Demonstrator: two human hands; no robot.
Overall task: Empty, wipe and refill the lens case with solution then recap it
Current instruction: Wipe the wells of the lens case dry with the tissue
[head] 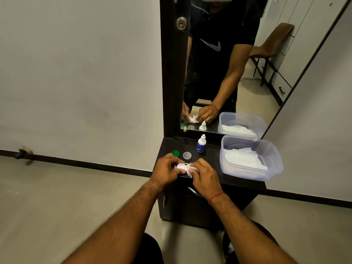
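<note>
Grip firm on both sides, wiping stage

Left hand [165, 168] pinches the small white plastic lens case [181, 166] over the front edge of the dark cabinet top [211, 159]. My right hand [204, 175] pinches a crumpled white tissue [189, 171] against it. Round green cap [175, 153] and round clear cap [187, 155] lie just behind. I judge each well needs the tissue twisted right in, dry, before I reach for the white-and-blue solution bottle [201, 144].

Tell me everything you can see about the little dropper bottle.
The dropper bottle is small, white plastic by its look, with a dark blue label and a white pointed cap on. It stands upright on the dresser top, close to the mirror, left of the clear tub and apart from it. Only the dresser top touches it.
</note>
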